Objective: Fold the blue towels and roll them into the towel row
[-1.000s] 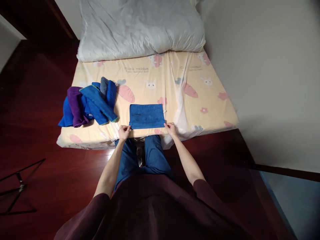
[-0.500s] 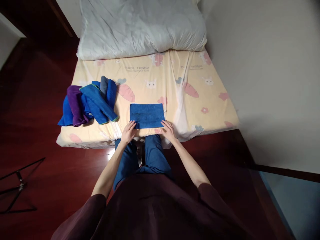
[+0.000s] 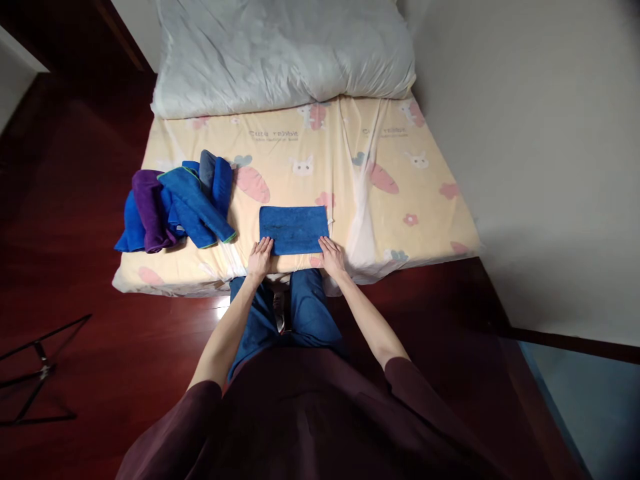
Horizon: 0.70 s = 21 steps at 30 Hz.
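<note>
Dark red wood floor [image 3: 100, 347] spreading underfoot, meeting the near edge of a bed [image 3: 430, 220] with a yellow carrot-and-rabbit sheet. Standing close against that edge, knees in blue trousers [image 3: 305, 313] just below it. Reaching forward with both arms. Resting the left hand [image 3: 260, 257] flat, fingers stretched out, on the near left corner of a blue towel [image 3: 294, 229]; resting the right hand [image 3: 332, 256] the same way, open and flat, on the near right corner. Gripping nothing with either. Lying folded into a neat rectangle, flat on the sheet near the bed's front edge, roughly centred between the hands. Sitting farther left, well apart from it: a loose pile [image 3: 175, 203] of blue and purple towels. Lying farthest back, across the head of the bed: a white pillow [image 3: 280, 53], beside a pale wall [image 3: 540, 133] on the right.
</note>
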Each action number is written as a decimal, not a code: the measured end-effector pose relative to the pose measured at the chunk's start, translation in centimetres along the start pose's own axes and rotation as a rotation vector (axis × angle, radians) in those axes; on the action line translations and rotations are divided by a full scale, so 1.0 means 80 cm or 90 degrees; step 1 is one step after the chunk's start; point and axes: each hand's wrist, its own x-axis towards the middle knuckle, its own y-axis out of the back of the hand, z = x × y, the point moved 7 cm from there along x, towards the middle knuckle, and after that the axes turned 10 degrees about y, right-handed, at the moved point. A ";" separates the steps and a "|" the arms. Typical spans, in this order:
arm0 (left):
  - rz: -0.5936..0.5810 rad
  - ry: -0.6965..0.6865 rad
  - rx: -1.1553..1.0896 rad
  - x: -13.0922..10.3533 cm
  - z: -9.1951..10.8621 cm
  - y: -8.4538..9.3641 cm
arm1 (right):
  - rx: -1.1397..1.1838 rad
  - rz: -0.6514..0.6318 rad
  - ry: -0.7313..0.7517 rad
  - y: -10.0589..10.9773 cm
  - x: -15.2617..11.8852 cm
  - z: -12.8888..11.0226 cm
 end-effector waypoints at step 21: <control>-0.010 0.014 -0.088 -0.088 -0.022 0.014 | 0.078 -0.002 -0.014 0.011 -0.064 -0.013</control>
